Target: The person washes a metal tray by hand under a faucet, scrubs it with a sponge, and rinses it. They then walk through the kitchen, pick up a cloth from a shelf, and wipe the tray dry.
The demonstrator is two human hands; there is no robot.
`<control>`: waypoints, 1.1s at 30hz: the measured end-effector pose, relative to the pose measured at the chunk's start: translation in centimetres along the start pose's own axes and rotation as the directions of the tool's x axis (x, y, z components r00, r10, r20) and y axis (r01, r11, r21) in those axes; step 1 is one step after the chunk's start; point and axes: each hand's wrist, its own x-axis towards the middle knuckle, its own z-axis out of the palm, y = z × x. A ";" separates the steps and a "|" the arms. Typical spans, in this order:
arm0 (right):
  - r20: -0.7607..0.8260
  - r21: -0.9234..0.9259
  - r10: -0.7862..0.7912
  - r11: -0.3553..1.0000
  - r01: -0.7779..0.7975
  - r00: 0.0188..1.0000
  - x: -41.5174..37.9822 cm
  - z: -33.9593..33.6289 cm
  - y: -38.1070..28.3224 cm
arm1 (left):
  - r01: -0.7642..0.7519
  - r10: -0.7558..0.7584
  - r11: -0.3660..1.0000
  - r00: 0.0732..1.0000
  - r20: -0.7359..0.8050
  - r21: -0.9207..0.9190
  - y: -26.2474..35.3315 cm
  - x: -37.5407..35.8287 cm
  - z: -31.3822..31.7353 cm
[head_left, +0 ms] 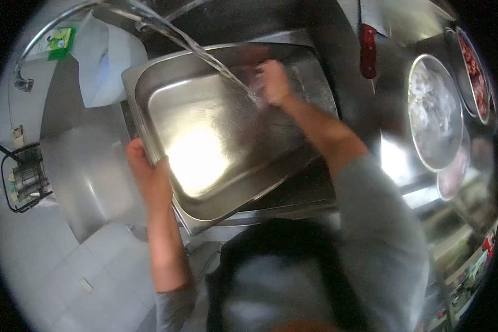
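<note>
One steel pan (238,133), left fingers (162,166) clasping its side, right fingers (268,69) blurred beside running water (221,67), openness hard to tell

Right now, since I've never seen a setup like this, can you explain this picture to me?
There's no robot here: a camera on a person's head looks down at their bare hands. The left hand grips the side of a large metal pan. The right hand, blurred, is over the pan's far right part, beside a stream of water; I can't tell whether it holds anything. A red-handled knife and a bowl of whitish contents lie to the right, a white plastic container to the left.
</note>
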 end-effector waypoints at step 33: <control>-0.422 0.237 -0.309 0.870 0.433 0.852 -0.1 2.9 -28.5 | -0.036 0.060 0.958 0.995 0.077 -0.284 -3.1 -1.9 -9.3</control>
